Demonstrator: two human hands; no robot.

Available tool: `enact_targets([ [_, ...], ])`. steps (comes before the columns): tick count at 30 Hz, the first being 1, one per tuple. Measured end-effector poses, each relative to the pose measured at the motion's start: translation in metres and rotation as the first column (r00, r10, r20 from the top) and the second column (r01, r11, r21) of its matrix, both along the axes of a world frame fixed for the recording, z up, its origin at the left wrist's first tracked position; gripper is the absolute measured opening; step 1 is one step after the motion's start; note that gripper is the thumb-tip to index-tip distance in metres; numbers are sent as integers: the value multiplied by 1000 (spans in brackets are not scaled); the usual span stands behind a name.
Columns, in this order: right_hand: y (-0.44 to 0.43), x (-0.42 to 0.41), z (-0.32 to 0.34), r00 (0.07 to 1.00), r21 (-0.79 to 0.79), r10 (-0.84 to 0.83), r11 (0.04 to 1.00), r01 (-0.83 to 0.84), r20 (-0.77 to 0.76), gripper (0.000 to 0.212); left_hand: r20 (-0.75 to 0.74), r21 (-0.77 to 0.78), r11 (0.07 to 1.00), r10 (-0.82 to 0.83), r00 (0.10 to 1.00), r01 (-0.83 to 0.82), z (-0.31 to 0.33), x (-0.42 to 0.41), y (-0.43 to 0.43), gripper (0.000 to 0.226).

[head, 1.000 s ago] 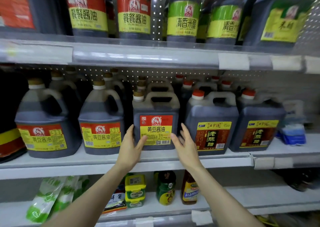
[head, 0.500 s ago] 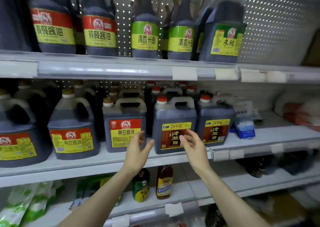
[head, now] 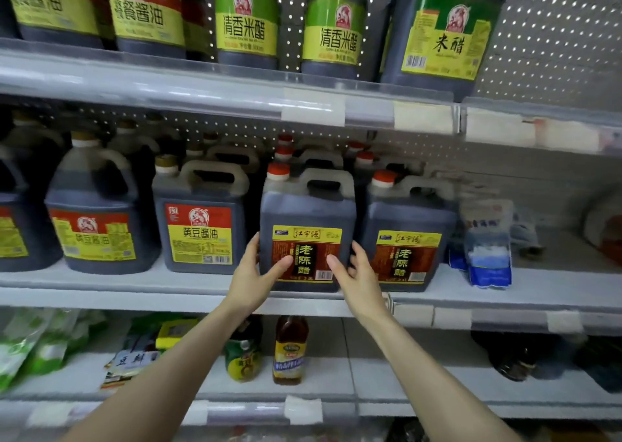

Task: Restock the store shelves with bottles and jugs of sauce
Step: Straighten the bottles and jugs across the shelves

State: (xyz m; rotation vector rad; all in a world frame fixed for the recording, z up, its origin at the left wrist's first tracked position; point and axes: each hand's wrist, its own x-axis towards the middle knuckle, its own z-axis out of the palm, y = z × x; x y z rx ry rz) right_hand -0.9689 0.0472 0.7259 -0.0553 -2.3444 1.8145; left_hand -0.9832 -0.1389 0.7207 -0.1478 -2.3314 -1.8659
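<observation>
On the white middle shelf (head: 101, 285), the square dark jug of soy sauce with the red-and-yellow label (head: 200, 236) stands upright at the front edge, and I no longer touch it. A second ago both grips were spread on either side of it, and I have since shifted one place right. My left grip (head: 250, 281) now clasps the left edge of the dark square jug with the red cap and yellow-and-brown label (head: 308, 212), thumb pressed on the label's lower corner. My right grip (head: 356, 278) mirrors it: thumb on the label, fingers curled into the gap beside the matching red-capped jug (head: 409, 219). The held jug appears to rest upright at the shelf front. I judge the soy jug settled and this one next for squaring up. Blue-and-white packets (head: 488, 256) lie further right.
</observation>
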Motion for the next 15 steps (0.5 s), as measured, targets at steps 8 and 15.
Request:
enact_targets([
  [8,-1,-25,-10,999,15,30,999,-30,-34,69,-17,-2,998,-61,998,61,-3,-20,3,84],
  [15,-1,-36,-21,997,-3,14,1000,-15,-74,63,-51,9,996,-84,995,85,-17,-35,2,74],
])
